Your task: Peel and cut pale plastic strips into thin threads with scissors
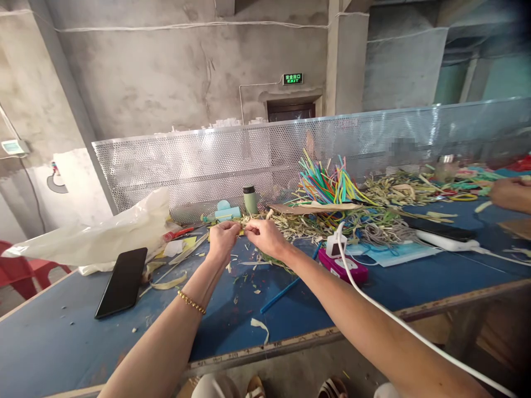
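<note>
My left hand (223, 239) and my right hand (266, 236) meet over the blue table (166, 337), fingertips pinched close together. A small yellowish bit shows between them, too small to name. The left wrist wears a beaded gold bracelet (191, 302). Just beyond the hands stands a green bottle with a black lid (249, 200), and a light-blue roll-like object (227, 213) lies beside it. Dry plant strips (286, 225) are heaped right of the fingers. Under my right forearm lies a blue pipe cleaner-like stick (282, 296).
A black phone (122, 282) and a plastic bag (103, 232) lie left. At right are colourful sticks (326, 179), a magenta power strip (352, 271) with a white cable (384, 315), a face mask (398, 254) and another person's hand (512, 193). A perforated metal screen (199, 166) stands behind.
</note>
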